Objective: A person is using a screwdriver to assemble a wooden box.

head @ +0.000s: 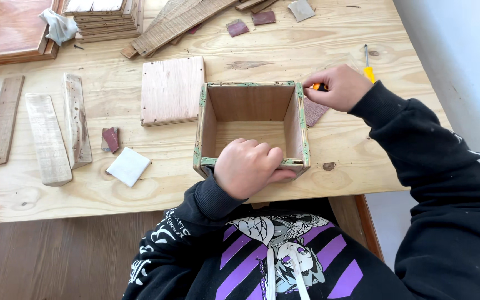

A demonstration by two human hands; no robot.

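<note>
While our left hand clamps the near wall of the open wooden box at the desk's front edge, our right hand pinches a small orange tool at its far corner. The box looks light and stiff, best gripped by its walls.

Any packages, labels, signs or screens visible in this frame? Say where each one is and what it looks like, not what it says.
No packages, labels, signs or screens are in view.
Only print: a purple, white and black graphic on the front of the person's black sweatshirt, bottom centre.
White lettering runs along its left sleeve.
</note>
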